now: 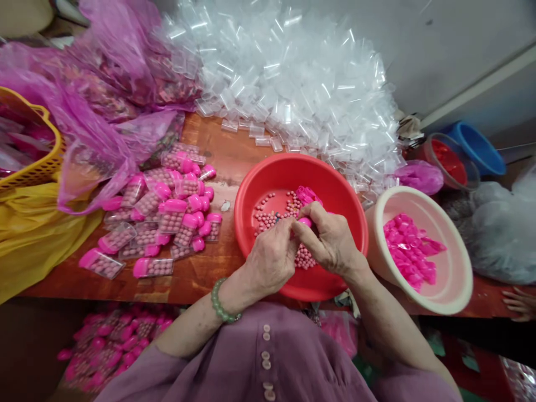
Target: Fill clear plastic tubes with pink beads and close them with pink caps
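Note:
Both my hands meet above a red basin (301, 167) holding pink beads (305, 258) and a few bright pink plastic pieces (309, 195). My left hand (271, 255) is closed, its fingertips pinched together against the right ones; whatever it grips is hidden behind the fingers. Between the thumb and fingers of my right hand (333, 240) a rounded pink cap (305, 221) shows. Left of the basin lies a pile of clear bead-filled bottles (171, 219) with pink caps. To the right, a cream tub (454, 279) contains loose pink caps (412, 248).
A large heap of clear empty bottles (285, 72) covers the back of the table. Purple plastic bags (113, 134), a yellow basket (52, 146) and yellow cloth stand left. Below the edge are more filled bottles (113, 346). Another person's hand (519, 302) rests far right.

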`<state>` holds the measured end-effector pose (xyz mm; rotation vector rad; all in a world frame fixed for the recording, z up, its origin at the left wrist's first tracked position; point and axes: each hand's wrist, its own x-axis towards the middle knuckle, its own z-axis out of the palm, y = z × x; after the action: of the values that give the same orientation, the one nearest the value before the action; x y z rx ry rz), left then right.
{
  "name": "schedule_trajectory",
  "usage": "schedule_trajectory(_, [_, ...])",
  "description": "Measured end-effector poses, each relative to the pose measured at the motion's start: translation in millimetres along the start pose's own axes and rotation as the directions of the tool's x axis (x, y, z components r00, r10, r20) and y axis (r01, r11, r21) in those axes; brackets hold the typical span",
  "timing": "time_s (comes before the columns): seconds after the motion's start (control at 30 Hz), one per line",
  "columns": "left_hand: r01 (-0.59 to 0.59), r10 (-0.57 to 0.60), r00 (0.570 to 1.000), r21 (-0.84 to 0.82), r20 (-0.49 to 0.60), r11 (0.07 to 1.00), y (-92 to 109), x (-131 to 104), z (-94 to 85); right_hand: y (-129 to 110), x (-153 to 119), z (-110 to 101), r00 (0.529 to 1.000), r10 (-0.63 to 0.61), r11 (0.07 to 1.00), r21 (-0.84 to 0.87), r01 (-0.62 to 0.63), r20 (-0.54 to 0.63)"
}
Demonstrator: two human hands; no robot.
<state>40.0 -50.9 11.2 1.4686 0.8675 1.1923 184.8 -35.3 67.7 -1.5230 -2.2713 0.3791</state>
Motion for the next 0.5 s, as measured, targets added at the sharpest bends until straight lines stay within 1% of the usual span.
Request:
schedule_trajectory(0.1, [-0.060,0.062,0.998,0.079,-0.019,0.995,-3,-3,3.9,-4,-3,9,0.995,-0.075,0.985,-0.163,0.063,-0.068])
schedule_trajectory(0.17, [-0.097,0.099,0.995,0.131,-0.010,0.987,-4,-4,4.2,-4,-4,13,0.984,-0.145,0.971,-0.207,0.120,-0.108])
schedule_trajectory(0.23, [-0.105,0.104,0.994,0.142,0.009,0.984,-4,-4,1.8,-3,-5,12,0.977,-0.175,0.967,-0.207,0.148,-0.121])
schedule_trajectory(0.27, [-0.087,0.084,0.996,0.124,0.034,0.988,-4,-4,-0.3,-2,-5,11,0.979,-0.171,0.971,-0.186,0.150,-0.108])
schedule_trajectory(0.33, [-0.014,0.008,0.993,0.050,0.118,0.999,-3,-2,-5.9,0,-6,5,0.988,-0.147,0.985,-0.097,0.141,-0.053])
schedule_trajectory(0.43, [0.113,-0.086,0.965,-0.096,0.250,0.989,-4,1,-14.0,2,-7,-5,0.991,-0.133,0.987,0.091,0.130,0.034])
schedule_trajectory(0.5, [0.175,-0.112,0.946,-0.191,0.303,0.966,-4,2,-17.3,4,-7,-9,0.990,-0.133,0.974,0.192,0.121,0.050])
